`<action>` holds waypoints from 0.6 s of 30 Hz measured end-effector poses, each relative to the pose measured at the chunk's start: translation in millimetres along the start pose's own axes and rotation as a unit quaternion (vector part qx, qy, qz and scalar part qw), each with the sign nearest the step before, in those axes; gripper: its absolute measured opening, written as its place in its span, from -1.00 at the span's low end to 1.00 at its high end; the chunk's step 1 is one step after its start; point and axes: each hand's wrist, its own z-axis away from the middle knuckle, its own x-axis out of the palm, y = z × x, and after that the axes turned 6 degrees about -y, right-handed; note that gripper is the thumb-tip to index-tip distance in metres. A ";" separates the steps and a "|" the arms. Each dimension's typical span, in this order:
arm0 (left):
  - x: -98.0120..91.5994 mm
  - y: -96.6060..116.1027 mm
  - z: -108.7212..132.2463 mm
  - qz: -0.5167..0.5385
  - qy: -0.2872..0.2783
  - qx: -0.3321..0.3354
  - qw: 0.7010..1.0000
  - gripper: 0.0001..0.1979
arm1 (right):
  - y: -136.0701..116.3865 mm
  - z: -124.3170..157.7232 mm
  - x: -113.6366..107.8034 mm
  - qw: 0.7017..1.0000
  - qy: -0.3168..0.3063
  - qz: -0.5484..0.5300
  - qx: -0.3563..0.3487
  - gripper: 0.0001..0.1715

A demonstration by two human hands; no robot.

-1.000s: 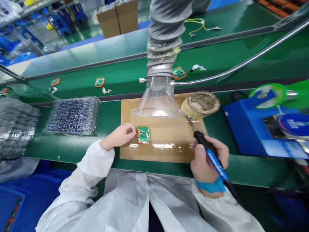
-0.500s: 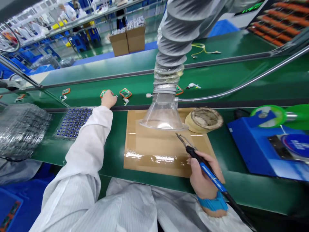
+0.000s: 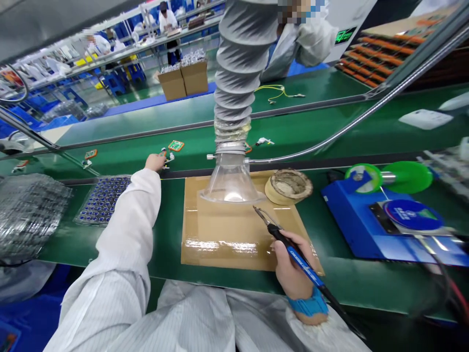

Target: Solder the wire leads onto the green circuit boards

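At the far side of the bench, my left hand (image 3: 156, 162) is closed on a small orange-edged circuit board (image 3: 163, 152), mostly hidden by the fingers. A white connector (image 3: 170, 157) shows beside the fingertips. Just beyond lies another green circuit board with an orange rim (image 3: 176, 145). My right hand (image 3: 294, 266) grips a blue and black soldering iron (image 3: 302, 261), its tip pointing up and left over a brown cardboard sheet (image 3: 220, 254). Above the sheet hangs a clear funnel-shaped fume hood (image 3: 231, 181). A round, crusted pot (image 3: 288, 187) sits at the sheet's back right corner.
A blue solder-wire feeder (image 3: 357, 220) with a green spool stands on the right. To the left are a tray of small blue parts (image 3: 104, 200) and stacked clear plastic trays (image 3: 32, 210). A grey hose (image 3: 240, 63) hangs centrally; a person (image 3: 286, 49) is behind it.
My left hand has drawn slightly nearer to me, and the board it touched has left its spot on the belt. The view has shifted right; the right hand keeps its grip on the iron.
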 end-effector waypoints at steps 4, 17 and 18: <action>19.6 -2.1 48.4 0.102 -0.017 0.027 0.994 -0.79 | 1.7 1.1 -0.9 1.000 0.002 -0.010 0.004 -0.65; 114.4 -37.2 234.3 0.311 -0.259 0.070 0.912 -0.71 | -16.9 1.6 15.8 0.996 -0.041 -0.062 0.059 -0.61; 118.4 -33.6 239.7 0.240 -0.239 0.111 0.934 -0.76 | -20.4 3.3 22.2 0.992 -0.071 -0.075 0.077 -0.59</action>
